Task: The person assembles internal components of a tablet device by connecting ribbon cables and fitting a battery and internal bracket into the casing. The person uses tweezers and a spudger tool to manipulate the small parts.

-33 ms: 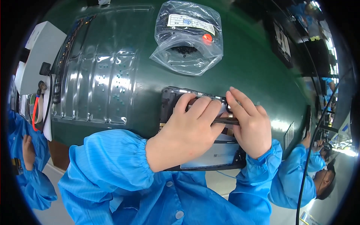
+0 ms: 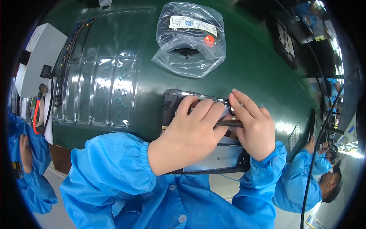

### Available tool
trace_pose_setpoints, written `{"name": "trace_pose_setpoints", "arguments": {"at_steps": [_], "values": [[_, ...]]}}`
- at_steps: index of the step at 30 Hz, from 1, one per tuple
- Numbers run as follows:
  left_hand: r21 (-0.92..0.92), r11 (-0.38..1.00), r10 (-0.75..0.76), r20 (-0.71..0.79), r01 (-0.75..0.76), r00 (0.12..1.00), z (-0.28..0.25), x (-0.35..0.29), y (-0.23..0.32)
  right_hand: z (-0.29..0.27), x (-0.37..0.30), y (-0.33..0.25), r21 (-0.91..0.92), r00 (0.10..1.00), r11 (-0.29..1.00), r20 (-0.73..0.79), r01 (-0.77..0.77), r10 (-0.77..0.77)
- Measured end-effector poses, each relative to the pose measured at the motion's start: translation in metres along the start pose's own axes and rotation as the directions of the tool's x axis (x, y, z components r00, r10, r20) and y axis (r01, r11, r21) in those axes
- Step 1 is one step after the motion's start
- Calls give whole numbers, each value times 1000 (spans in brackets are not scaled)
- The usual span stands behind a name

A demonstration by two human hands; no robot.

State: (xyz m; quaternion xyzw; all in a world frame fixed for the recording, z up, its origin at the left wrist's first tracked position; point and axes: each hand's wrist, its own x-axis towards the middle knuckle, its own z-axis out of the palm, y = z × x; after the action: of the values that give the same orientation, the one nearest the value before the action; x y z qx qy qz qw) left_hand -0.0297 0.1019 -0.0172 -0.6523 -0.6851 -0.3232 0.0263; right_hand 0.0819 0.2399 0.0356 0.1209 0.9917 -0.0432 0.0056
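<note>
An opened flat electronic device (image 2: 169,107) with a black frame lies in front of me. A silver-grey battery-like panel (image 2: 213,162) fills its near side. Over its upper middle rests my left hand (image 2: 192,131), fingers bent down together; the tips and whatever lies under them are hidden. My right hand (image 2: 253,129) is at the device's right side, closed around a slim dark tool like tweezers (image 2: 230,123), which points left toward my left thumb. The right index and middle fingers reach to the far edge, near a small black loop (image 2: 231,110).
Beyond the device stands an open clear bag (image 2: 190,63) of small black parts. Clear plastic trays (image 2: 91,87) lie on the left of the green table (image 2: 248,57), beside a white box (image 2: 42,57) with cables. People in blue work at both sides; a black cable (image 2: 314,156) hangs right.
</note>
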Motion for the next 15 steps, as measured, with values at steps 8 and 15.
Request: {"name": "trace_pose_setpoints", "arguments": {"at_steps": [8,15], "values": [[15,999,-50,-5,50,999,0,3,2,14,-2,30,374,973,923,-232,90,-1],[-7,999,-51,29,51,998,-2,3,2,15,0,30,436,988,899,-151,34,36]]}}
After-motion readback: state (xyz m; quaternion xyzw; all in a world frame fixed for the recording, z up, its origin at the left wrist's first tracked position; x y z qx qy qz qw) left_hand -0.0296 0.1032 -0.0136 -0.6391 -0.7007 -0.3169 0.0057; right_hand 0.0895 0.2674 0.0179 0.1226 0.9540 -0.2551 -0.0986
